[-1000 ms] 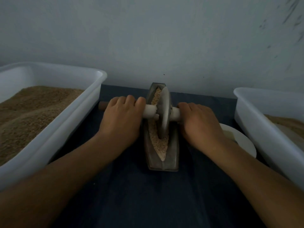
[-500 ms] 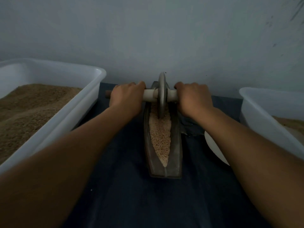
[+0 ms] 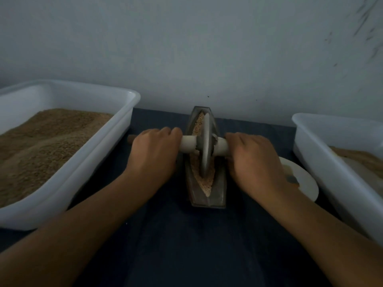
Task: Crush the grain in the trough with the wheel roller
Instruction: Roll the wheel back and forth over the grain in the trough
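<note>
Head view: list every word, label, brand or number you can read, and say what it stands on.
None. No readable text shows on the trough, the wheel roller, the left tub, the right tub or the plate. The dark marks on the wall are specks and scuffs, not writing.

Both forearms reach forward from the lower corners and converge toward the middle. The left hand (image 3: pixel 154 151) lies knuckles up, its fingers curled over and around the axle handle (image 3: pixel 187 143) on its own side of the grip, thumb hidden beneath. The right hand (image 3: pixel 253 160) mirrors it on the opposite side, fingers wrapped over the handle, back of the hand facing up. The wrists look roughly straight, in line with the forearms.
</note>
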Demonstrator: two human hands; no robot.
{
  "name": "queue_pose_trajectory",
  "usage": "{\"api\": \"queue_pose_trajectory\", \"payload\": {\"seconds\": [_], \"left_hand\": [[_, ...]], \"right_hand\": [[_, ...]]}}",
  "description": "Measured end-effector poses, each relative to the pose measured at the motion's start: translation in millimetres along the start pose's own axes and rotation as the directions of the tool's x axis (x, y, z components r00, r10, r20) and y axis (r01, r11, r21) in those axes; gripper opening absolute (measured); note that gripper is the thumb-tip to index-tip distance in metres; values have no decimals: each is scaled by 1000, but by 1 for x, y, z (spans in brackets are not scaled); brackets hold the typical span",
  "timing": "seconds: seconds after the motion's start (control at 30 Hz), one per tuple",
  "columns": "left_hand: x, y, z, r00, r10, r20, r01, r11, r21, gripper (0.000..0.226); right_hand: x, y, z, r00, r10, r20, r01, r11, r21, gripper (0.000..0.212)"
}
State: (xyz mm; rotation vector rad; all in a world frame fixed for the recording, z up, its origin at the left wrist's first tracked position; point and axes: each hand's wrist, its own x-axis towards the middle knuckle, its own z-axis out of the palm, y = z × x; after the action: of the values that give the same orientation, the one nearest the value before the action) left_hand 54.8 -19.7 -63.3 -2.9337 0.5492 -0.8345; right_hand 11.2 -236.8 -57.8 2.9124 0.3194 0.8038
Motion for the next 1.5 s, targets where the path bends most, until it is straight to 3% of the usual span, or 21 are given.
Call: {"api": "queue_pose_trajectory", "payload": {"seconds": [0.2,0.43,0.7,0.93,1.07,1.23,1.5], "left_hand": [[-18,0,-8,998,32,-46,-34,998,-46,34],[31,-1,15,998,30,60,-26,997,-71,51],[84,-12,33,986,62,155,-51,996,-71,44],[92,-13,39,977,-9,215,31,994,-101,33],[83,-11,36,982,-19,186,26,999,-36,27],[59,-1,26,999,13,31,-14,999,37,23],[9,-1,8,1000,16,-15,-15,998,58,39]], "right_hand": [[-11,-5,-3,998,-7,-67,7,1000,4,37],[20,11,23,1000,29,-6,-29,997,-67,25],[69,30,46,998,61,13,-59,992,-109,24],[98,34,49,998,57,0,-56,990,-128,23],[84,31,50,998,59,-17,-61,990,-124,18],[52,24,41,996,81,-24,-82,995,-49,13],[3,-2,12,988,39,-150,-45,998,-37,10]]}}
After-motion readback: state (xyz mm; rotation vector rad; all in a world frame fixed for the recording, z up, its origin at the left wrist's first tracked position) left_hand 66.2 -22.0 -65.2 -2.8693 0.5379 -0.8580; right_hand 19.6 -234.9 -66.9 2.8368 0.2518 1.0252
